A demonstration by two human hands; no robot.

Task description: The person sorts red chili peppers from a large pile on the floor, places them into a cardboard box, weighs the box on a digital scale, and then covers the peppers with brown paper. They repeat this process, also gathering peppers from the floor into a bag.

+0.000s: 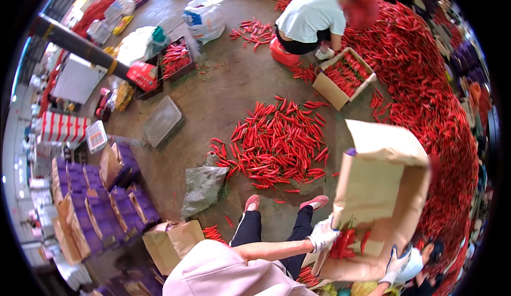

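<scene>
A crate lined with brown paper [371, 192] is held tilted at the right, with several red chili peppers [345, 242] at its near end. My left hand [323, 234], in a white glove, grips the left wall of this crate. On its lower right edge lies my right hand [397, 262], gloved too and closed on the rim. A round pile of red chili peppers [283, 140] is on the floor ahead of my feet. More peppers show partly hidden below the crate, near my legs.
A person [311, 16] crouches at the top by a paper-lined box of peppers [347, 74]. A long pepper heap [431, 116] curves along the right. Purple crates [96, 204] stand at the left, near a plastic sheet [203, 188]. Another person [415, 262] is at lower right.
</scene>
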